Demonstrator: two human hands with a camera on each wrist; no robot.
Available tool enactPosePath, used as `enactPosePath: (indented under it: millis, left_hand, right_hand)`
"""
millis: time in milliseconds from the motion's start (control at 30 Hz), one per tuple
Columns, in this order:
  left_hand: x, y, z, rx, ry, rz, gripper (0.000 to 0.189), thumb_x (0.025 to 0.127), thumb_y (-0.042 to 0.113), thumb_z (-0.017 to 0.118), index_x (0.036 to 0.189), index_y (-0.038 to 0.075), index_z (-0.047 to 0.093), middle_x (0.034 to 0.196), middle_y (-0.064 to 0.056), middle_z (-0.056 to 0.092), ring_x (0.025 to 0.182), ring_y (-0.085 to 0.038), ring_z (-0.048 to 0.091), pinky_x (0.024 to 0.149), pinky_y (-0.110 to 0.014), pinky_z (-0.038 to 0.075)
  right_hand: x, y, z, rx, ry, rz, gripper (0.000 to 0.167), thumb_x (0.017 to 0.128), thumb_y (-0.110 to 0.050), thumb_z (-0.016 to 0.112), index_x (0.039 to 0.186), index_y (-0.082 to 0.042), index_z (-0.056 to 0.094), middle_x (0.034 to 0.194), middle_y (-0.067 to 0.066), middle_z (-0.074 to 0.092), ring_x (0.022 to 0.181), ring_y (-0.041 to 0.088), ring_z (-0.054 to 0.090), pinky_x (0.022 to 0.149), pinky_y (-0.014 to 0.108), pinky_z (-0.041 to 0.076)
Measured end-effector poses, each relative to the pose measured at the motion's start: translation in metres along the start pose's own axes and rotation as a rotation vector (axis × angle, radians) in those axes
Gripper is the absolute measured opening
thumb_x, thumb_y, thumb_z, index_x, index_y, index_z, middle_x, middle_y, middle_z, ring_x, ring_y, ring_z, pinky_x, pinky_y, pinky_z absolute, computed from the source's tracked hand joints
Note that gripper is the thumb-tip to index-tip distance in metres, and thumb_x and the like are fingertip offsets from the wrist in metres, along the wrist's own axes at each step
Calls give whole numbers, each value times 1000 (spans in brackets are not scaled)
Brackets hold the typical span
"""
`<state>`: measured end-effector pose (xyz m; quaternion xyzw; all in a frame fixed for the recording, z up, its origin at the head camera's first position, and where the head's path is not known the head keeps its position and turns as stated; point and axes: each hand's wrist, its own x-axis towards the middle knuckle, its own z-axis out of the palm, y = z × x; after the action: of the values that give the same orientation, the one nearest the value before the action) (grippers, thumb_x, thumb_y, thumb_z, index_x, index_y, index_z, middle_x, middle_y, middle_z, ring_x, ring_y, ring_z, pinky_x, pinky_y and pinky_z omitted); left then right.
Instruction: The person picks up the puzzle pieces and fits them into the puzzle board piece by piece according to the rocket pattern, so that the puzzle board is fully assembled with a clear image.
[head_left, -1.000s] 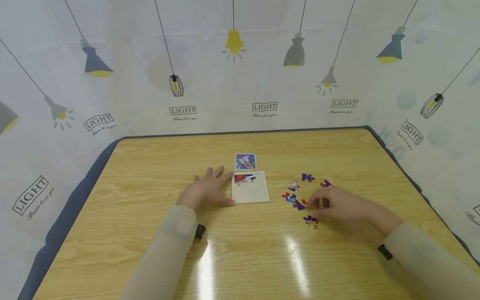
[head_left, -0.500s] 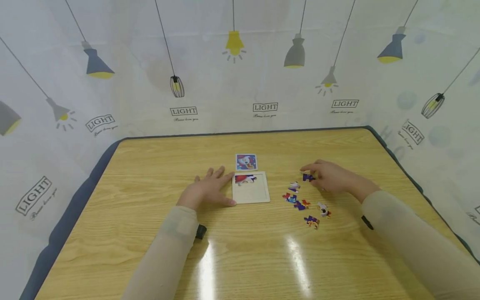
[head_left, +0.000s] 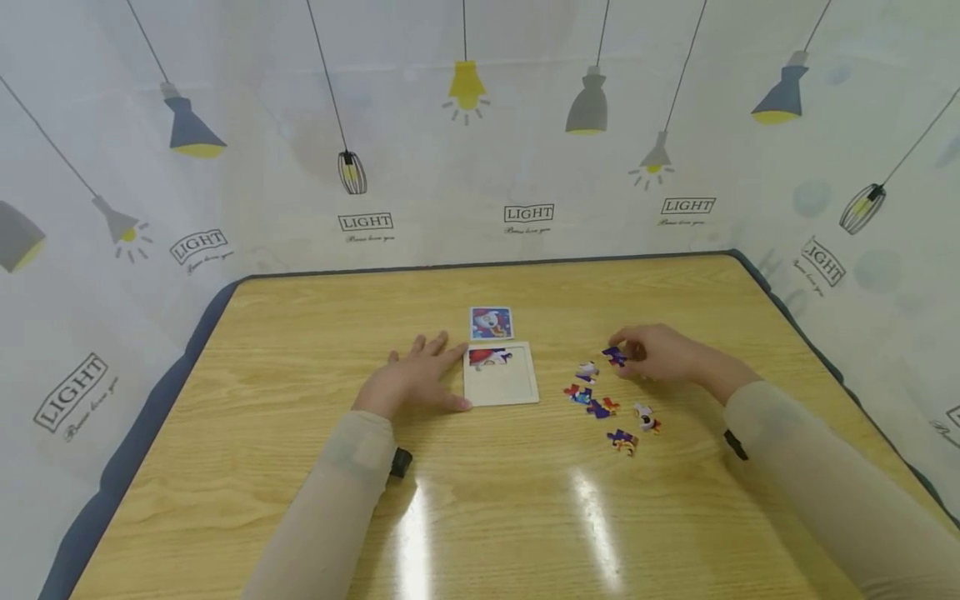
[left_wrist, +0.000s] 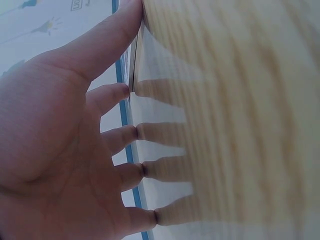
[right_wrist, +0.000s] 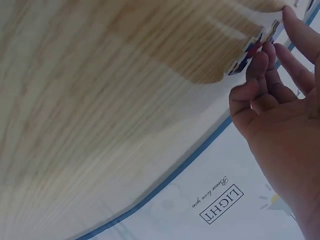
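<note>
My left hand (head_left: 417,379) lies with fingers spread at the left side of a white puzzle tray (head_left: 500,390), thumb and index finger touching its edge. Its palm and straight fingers (left_wrist: 120,140) show in the left wrist view. Some joined pieces with a red and white picture (head_left: 489,357) fill the tray's upper left. At the pile's far side, my right hand (head_left: 663,354) pinches a dark purple puzzle piece (head_left: 614,357) between thumb and index finger. In the right wrist view, the right hand's (right_wrist: 280,95) curled fingers partly hide several pieces (right_wrist: 253,48).
Several loose puzzle pieces (head_left: 588,394) lie right of the tray, with a white and red piece (head_left: 647,418) and a purple and orange piece (head_left: 622,442) nearer. A small picture card (head_left: 491,323) of a white dog-like figure lies behind the tray. The wooden table (head_left: 480,500) meets a printed curtain.
My right hand has moved from the near pieces to the far side of the pile and now pinches the purple piece, which has tilted slightly. The left hand stays by the tray.
</note>
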<state>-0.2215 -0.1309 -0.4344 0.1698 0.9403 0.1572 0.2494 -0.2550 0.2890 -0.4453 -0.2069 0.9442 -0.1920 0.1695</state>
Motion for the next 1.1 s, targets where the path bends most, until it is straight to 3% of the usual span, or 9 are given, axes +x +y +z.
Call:
enactPosePath:
  millis: [200, 500, 700, 833, 933, 1100]
  left_hand:
    - [-1, 0, 1, 1, 2, 3, 101, 94, 61, 73, 172, 31, 17, 182, -10, -2, 166, -46, -6, 128, -79, -2]
    - [-2, 0, 0, -10, -2, 6, 102, 94, 61, 73, 173, 30, 16, 182, -10, -3, 166, -45, -7, 128, -78, -4]
    - [-2, 1, -1, -11, -12, -1, 102, 94, 60, 74, 172, 30, 16, 182, -9, -4, 167, -45, -8, 129, -77, -5]
    - [-1, 1, -1, -11, -10, 0, 102, 94, 61, 74, 172, 31, 16, 182, -9, -4, 166, -45, -8, 128, -77, -5]
    - [0, -1, 0, -11, -7, -3, 103, 93, 61, 74, 172, 31, 16, 182, -9, -4, 167, -44, -8, 128, -77, -5]
    - [2, -2, 1, -3, -4, -3, 103, 93, 62, 74, 172, 32, 16, 182, -8, -3, 167, -44, -8, 129, -77, -4]
  right_hand:
    - [-1, 3, -3, 7, -17, -12, 47, 102, -21, 72, 143, 0, 62, 114, 9, 71, 99, 20, 62, 88, 42, 56]
    - [1, 9, -5, -65, 15, -28, 44, 100, -31, 76, 130, 0, 68, 113, 10, 69, 100, 21, 63, 89, 46, 57]
    - [5, 6, -9, -13, 55, 35, 44, 96, -38, 81, 121, -3, 69, 106, 9, 69, 90, 21, 61, 78, 39, 54]
    - [14, -11, -15, 33, 93, 34, 41, 96, -36, 80, 124, -8, 69, 109, 9, 69, 96, 23, 61, 79, 38, 53]
    - [24, -31, -17, 20, 103, -4, 43, 96, -38, 79, 127, -10, 69, 117, 8, 70, 106, 26, 63, 87, 42, 56]
    - [42, -63, -12, -12, 107, -58, 44, 96, -43, 80, 126, -13, 72, 119, 4, 73, 110, 25, 65, 93, 45, 57]
